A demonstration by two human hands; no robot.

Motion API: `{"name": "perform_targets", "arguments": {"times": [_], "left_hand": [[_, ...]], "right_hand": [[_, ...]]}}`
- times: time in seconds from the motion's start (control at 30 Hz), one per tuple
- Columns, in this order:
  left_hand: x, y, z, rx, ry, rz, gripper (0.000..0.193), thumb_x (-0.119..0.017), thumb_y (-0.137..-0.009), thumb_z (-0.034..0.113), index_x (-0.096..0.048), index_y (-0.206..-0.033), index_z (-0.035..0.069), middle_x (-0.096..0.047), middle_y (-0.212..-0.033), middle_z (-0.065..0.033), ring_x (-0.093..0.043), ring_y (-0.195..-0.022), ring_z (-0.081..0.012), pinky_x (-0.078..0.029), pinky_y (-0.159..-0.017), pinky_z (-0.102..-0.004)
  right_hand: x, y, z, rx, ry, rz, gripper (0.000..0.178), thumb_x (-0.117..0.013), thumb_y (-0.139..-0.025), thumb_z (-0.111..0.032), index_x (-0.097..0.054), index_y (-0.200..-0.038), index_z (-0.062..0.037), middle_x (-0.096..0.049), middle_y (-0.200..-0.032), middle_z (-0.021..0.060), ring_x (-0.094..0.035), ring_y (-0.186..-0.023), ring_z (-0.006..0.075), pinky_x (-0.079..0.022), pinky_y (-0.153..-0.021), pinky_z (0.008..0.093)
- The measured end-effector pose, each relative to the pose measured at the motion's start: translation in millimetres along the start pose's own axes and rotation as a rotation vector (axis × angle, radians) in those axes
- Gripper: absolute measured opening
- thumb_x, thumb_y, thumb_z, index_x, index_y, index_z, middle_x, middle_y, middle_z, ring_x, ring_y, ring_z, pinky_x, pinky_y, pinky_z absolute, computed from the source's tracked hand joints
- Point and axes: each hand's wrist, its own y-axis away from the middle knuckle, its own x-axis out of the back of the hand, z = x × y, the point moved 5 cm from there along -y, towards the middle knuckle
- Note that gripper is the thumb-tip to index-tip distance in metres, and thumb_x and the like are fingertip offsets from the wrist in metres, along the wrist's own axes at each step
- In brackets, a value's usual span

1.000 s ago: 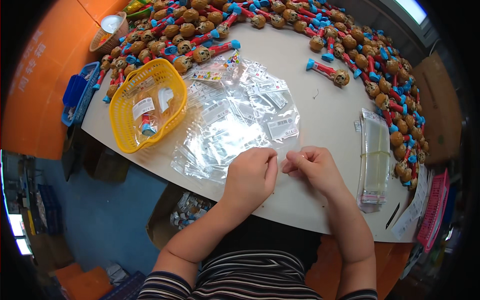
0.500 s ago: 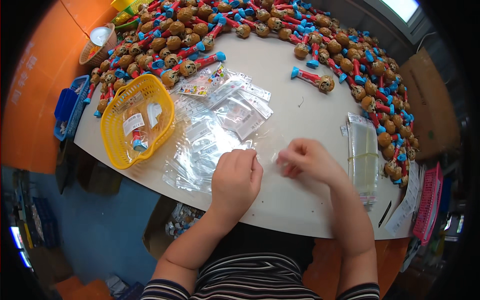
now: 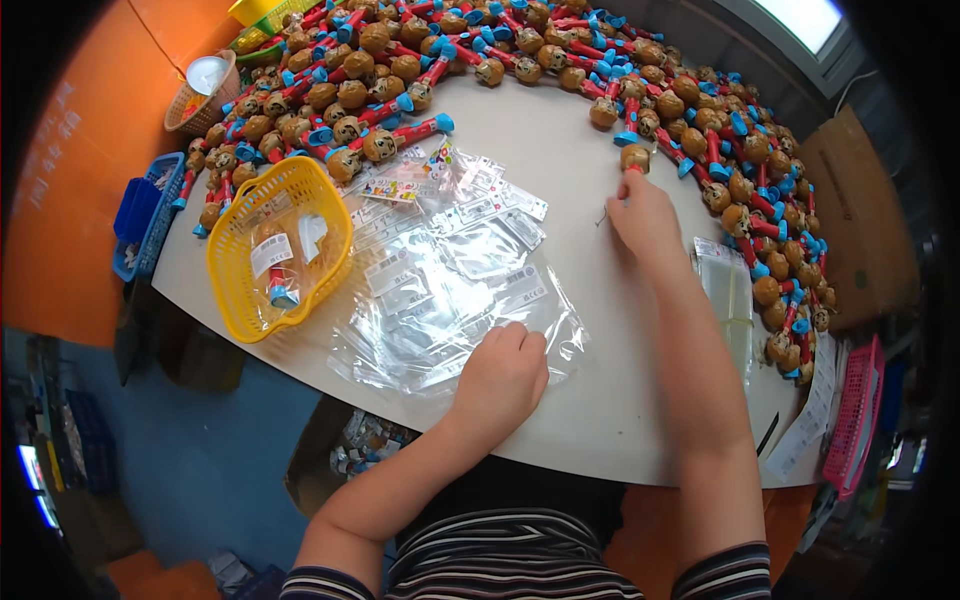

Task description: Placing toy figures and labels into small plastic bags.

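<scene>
Left hand: my left hand (image 3: pixel 503 375) rests at the near right edge of the spread clear bags (image 3: pixel 462 262), fingers curled down and touching them; I cannot tell whether film is pinched underneath.
Right hand: my right hand (image 3: pixel 643 215) reaches across the table (image 3: pixel 600 420), its fingers closed on a toy figure (image 3: pixel 635 157) just below its round brown head; my grip covers most of its red body.
Figure pile: more figures make up the heap (image 3: pixel 352 94), curving round the far edge and down the right side, all brown heads, red bodies and blue ends.
Bag labels: white labels (image 3: pixel 525 285) carry dark print in small blocks and lines, partly washed out by glare on the film.
Colourful strip: bright multicoloured lettering runs along a header strip (image 3: pixel 390 188) at the far side of the bags.
Yellow basket: this yellow basket (image 3: pixel 346 205), left of the bags, holds a bagged figure (image 3: pixel 283 290) bearing a white printed label (image 3: pixel 270 255).
Bag stack: flat clear sleeves (image 3: pixel 725 290) lie banded together, partly behind my right forearm.
Printed sheet: a white sheet (image 3: pixel 800 430) at the right edge has print too small for me to read.
Orange panel: pale handwritten characters mark the orange panel (image 3: pixel 100 180) at far left.
</scene>
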Motion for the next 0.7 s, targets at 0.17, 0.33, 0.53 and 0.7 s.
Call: {"name": "perform_targets", "arguments": {"times": [0.17,0.33,0.53,0.7], "left_hand": [[7,-9,-8,0.104,0.155,0.071,0.011,-0.067,-0.078,0.004,-0.058,-0.082,0.001,-0.06,-0.074,-0.0133,-0.061,-0.069,-0.0306,-0.049,-0.063,-0.038],[-2,-20,0,0.085,0.218,0.104,0.011,-0.067,-0.078,0.002,-0.058,-0.083,0.0,-0.062,-0.075,-0.013,-0.064,-0.066,-0.0264,-0.051,-0.061,-0.0334],[0,-18,3,0.139,0.251,0.153,0.009,-0.066,-0.08,0.001,-0.057,-0.082,0.0,-0.062,-0.072,-0.0106,-0.062,-0.062,-0.0202,-0.05,-0.057,-0.0293],[4,-21,3,0.209,0.312,0.152,0.01,-0.065,-0.083,0.002,-0.056,-0.082,0.0,-0.06,-0.069,-0.0084,-0.06,-0.059,-0.0156,-0.048,-0.055,-0.0262]], "right_hand": [[66,124,3,-0.004,-1.155,-0.307,0.024,-0.058,-0.093,-0.019,-0.046,-0.11,-0.0069,-0.062,-0.078,0.0086,-0.049,-0.055,0.0102,-0.037,-0.049,0.0215],[31,210,13,-0.166,-1.358,-0.662,0.024,-0.055,-0.095,-0.018,-0.046,-0.114,-0.0073,-0.06,-0.071,0.0064,-0.043,-0.049,0.0066,-0.032,-0.043,0.0205],[40,219,11,-0.133,-1.157,-0.518,0.021,-0.055,-0.092,-0.01,-0.05,-0.112,-0.0055,-0.062,-0.074,0.0054,-0.049,-0.058,0.0062,-0.037,-0.053,0.0187],[43,222,14,0.076,-1.206,-0.346,0.022,-0.057,-0.09,-0.005,-0.052,-0.112,-0.0044,-0.064,-0.076,0.0064,-0.051,-0.062,0.0066,-0.038,-0.058,0.0181]]}}
